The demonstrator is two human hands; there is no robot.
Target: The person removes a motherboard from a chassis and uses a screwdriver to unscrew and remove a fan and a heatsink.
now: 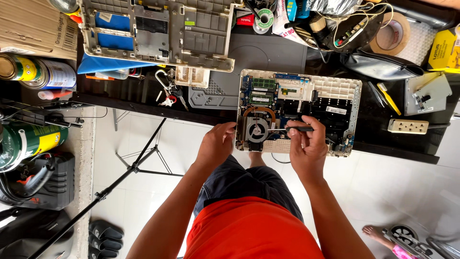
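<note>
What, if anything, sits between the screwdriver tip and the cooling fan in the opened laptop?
Nothing visible. The right hand holds the screwdriver with its tip over the fan, while the left hand rests on the opened laptop edge, beside the fan.

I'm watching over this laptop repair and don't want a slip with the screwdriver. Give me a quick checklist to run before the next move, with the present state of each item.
1. Right hand grips the screwdriver firmly: ok.
2. Screwdriver tip sits at the cooling fan; whether it is seated in a screw: cannot tell.
3. Left hand steadies the opened laptop base at its near left edge: ok.
4. Base lies fully on the dark workbench: not ok, its near edge appears to overhang.
5. Removed bottom cover is set apart from the work: ok.
6. A tray for loose screws near the hands: cannot tell.
</note>
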